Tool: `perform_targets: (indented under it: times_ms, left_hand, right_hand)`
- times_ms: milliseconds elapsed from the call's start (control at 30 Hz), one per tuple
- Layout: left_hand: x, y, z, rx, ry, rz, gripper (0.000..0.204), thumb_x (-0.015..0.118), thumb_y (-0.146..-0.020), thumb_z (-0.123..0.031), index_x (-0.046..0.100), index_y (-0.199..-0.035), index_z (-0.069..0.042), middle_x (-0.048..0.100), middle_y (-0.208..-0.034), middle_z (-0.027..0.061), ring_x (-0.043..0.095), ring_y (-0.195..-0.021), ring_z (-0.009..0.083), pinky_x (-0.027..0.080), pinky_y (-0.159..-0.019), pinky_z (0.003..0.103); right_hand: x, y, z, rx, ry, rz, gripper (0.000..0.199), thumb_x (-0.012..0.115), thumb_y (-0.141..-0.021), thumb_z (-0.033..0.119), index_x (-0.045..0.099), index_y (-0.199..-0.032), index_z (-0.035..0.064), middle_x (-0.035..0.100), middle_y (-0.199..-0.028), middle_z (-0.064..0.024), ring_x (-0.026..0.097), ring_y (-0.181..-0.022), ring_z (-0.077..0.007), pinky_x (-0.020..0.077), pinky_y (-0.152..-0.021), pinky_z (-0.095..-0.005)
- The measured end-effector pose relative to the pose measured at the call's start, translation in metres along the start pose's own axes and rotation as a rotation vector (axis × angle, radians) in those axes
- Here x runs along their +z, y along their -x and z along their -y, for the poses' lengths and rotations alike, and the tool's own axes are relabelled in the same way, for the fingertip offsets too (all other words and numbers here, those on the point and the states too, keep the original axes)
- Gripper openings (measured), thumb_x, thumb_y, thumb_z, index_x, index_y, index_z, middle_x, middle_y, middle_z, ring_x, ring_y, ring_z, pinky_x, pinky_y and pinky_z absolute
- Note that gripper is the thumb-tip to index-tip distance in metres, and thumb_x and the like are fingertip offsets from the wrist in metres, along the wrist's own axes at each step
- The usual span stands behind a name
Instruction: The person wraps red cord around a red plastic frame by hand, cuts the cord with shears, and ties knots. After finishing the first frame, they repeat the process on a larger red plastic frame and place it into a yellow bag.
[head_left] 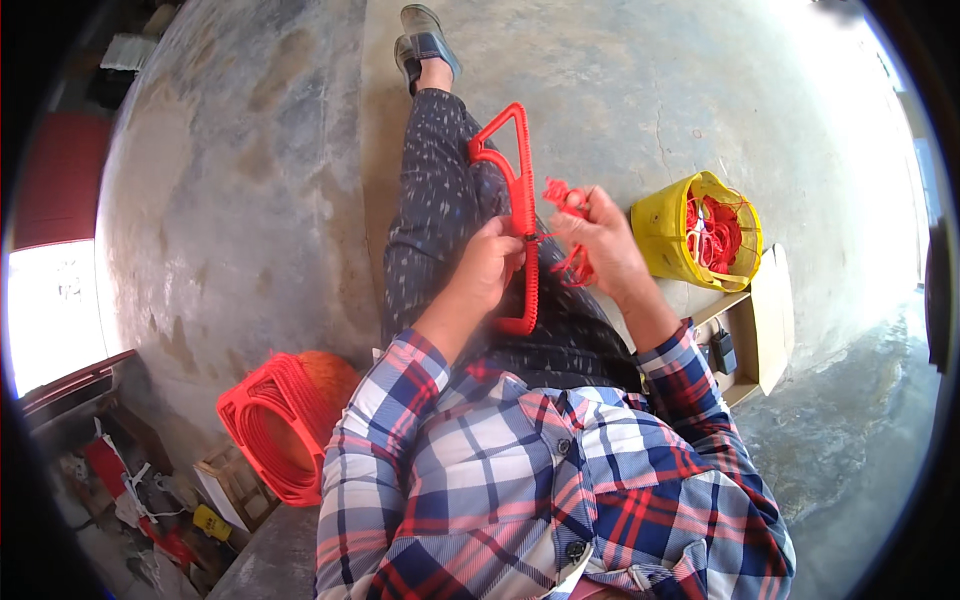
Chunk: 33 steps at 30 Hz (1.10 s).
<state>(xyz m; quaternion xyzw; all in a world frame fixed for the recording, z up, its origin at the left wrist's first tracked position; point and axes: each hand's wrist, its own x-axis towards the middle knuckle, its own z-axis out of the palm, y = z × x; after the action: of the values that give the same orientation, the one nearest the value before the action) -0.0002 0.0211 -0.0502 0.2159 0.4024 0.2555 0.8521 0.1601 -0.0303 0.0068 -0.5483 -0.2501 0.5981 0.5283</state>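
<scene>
1. Two containers we see beside the seated person. At the right, a yellow bucket (680, 232) of smooth plastic lies tilted on a cardboard box (762, 318), its mouth turned to the side; inside it is red cord (712, 232), loose and tangled, with some white pieces.
2. The open box shows also a small dark object (722, 350) inside; what it is we cannot tell.
3. At the left, on the floor, a stack of red frames (268, 425) leans against something orange and round (335, 372).
4. We see the left hand (490, 265) closed around the red frame (520, 215), the fingers wrapped on its straight side about the middle. The frame is triangular at the top, long and narrow, and its side is wound with cord, so the surface looks ribbed. It stands upright over the lap, between the two hands.
5. The right hand (603, 245) is just beside the frame. Its fingers are pinched shut on a bunch of red cord (567, 200), which loops above and below the hand (577, 265).
6. The shirt (520, 470) is checked in blue, red and white; the trousers (440, 190) are dark with small light marks.
7. The floor (250, 180) is rough grey concrete with stains and cracks.
</scene>
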Motion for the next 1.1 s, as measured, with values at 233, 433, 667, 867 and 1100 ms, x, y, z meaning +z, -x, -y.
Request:
perform_targets:
  times_ms: [233, 433, 667, 867, 1100]
  left_hand:
    - [-0.01, -0.012, -0.002, -0.079, 0.074, 0.134, 0.029, 0.049, -0.08, 0.0, 0.054, -0.108, -0.004, 0.061, -0.084, 0.0027, 0.055, -0.069, 0.011, 0.044, -0.066, 0.023]
    - [0.001, -0.004, 0.018, 0.703, -1.021, -0.404, 0.042, 0.059, -0.074, -0.001, 0.054, -0.116, -0.003, 0.061, -0.09, 0.005, 0.056, -0.09, 0.0179, 0.045, -0.081, 0.029]
    - [0.045, 0.028, -0.024, 0.782, -1.16, -0.164, 0.026, 0.066, -0.077, -0.001, 0.058, -0.101, -0.005, 0.062, -0.08, 0.0017, 0.055, -0.08, 0.0135, 0.043, -0.076, 0.028]
    - [-0.029, 0.007, -0.027, 0.38, -0.804, -0.227, 0.003, 0.062, -0.087, -0.004, 0.06, -0.087, -0.003, 0.059, -0.073, -0.0035, 0.047, -0.06, 0.0012, 0.037, -0.053, 0.018]
    - [-0.01, 0.036, -0.008, 0.214, -1.108, 0.026, 0.012, 0.058, -0.09, -0.008, 0.06, -0.098, 0.002, 0.061, -0.069, 0.0004, 0.053, -0.056, 0.0072, 0.041, -0.049, 0.024]
  right_hand:
    - [0.001, 0.029, 0.025, 0.037, -0.199, 0.126, 0.025, 0.062, -0.084, -0.004, 0.045, -0.097, 0.0093, 0.05, -0.077, 0.0032, 0.044, -0.057, -0.003, 0.0336, -0.048, -0.0176]
    - [-0.045, 0.029, 0.085, -0.264, -0.007, -0.072, 0.006, 0.054, -0.093, 0.009, 0.048, -0.094, 0.0094, 0.046, -0.068, 0.0039, 0.04, -0.053, -0.0034, 0.0311, -0.045, -0.0195]
    - [-0.102, 0.069, 0.157, -0.66, -0.412, 0.321, 0.017, 0.048, -0.094, 0.018, 0.046, -0.093, 0.0016, 0.037, -0.065, 0.0038, 0.033, -0.052, -0.0059, 0.0286, -0.047, -0.0212]
    - [-0.045, 0.035, 0.048, -0.01, 0.66, 0.613, 0.022, 0.062, -0.077, 0.003, 0.059, -0.099, 0.0029, 0.062, -0.079, -0.0054, 0.06, -0.071, -0.0175, 0.0481, -0.069, -0.032]
    - [-0.02, -0.016, -0.03, -0.181, 0.836, 0.542, 0.023, 0.064, -0.078, 0.007, 0.059, -0.099, 0.0035, 0.067, -0.092, -0.0159, 0.064, -0.085, -0.0328, 0.0484, -0.076, -0.0388]
